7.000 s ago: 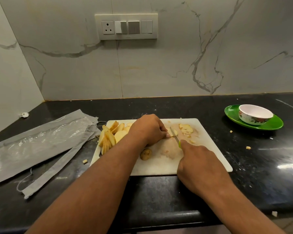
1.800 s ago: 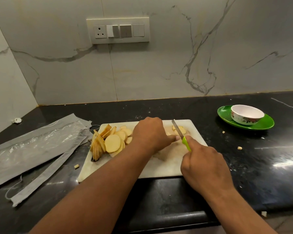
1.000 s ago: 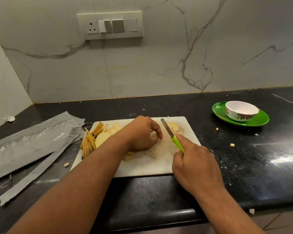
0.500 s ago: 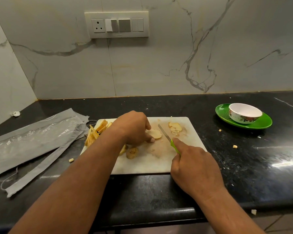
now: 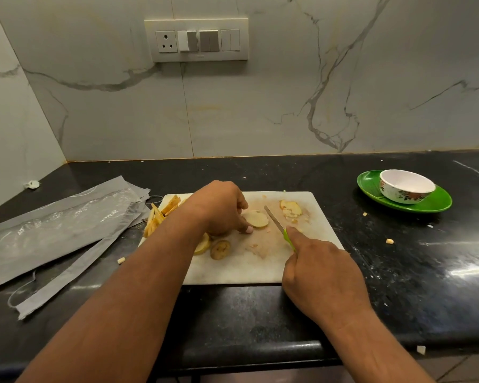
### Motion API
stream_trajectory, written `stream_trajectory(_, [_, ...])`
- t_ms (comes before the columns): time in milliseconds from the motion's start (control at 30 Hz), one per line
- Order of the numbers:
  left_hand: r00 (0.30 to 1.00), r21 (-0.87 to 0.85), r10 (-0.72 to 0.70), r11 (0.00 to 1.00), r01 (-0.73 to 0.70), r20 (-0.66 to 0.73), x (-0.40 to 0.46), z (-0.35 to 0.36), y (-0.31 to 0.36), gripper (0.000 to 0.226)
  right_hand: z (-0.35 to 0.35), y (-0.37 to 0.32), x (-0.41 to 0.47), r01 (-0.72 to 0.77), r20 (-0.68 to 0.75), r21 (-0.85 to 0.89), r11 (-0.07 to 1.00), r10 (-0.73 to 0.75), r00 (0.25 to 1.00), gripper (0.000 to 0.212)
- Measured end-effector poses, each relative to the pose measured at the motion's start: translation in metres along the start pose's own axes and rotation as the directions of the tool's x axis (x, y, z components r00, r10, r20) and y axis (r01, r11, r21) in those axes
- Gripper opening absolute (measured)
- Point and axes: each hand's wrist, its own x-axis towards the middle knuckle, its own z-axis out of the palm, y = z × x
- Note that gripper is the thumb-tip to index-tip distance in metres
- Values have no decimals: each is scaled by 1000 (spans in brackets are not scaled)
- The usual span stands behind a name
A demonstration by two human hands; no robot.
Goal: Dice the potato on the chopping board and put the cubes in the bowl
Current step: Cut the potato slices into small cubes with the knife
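Left hand pinches a potato slice on the board; right hand grips the knife. Bowl sits well apart.

Pale potato slice flat on white chopping board; white bowl well apart.

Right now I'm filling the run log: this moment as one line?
stage: slicing | left hand: holds potato slice on board | right hand: grips knife | bowl: no cubes visible

Single head-worn view, looking forward and down, near the counter, facing the wall
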Motion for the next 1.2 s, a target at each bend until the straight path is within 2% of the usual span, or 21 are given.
stream_trajectory(100, [1000,-55,15,998,-15,-3,3,3,1,52,1,0,0,11,3,7,1000,-11,1000,59])
stream_trajectory(200, [1000,-111,20,994,-21,-15,4,6,1,51,2,1,1,16,-4,3,1000,-16,1000,59])
stream_trajectory(533, [1000,-161,-13,987,10,-16,3,10,-4,68,-6,-2,3,-9,31,52,999,7,999,58])
stream_trajectory(733, [1000,-176,-10,984,6,-19,8,12,-6,54,-8,-13,12,11,-15,24,1000,-11,1000,57])
stream_trajectory(867, [1000,-176,2,984,-5,-16,9,13,-6,47,-6,-22,19,28,-15,3,1000,-27,1000,48])
stream_trajectory(1067, [999,-171,-4,985,-2,-36,10,14,-1,39,-7,-28,13,30,33,-28,999,-29,999,45])
stream_trajectory(1200, [999,-171,-18,985,13,-29,11,13,3,38,-15,-28,-7,36,73,-34,999,-33,997,53])
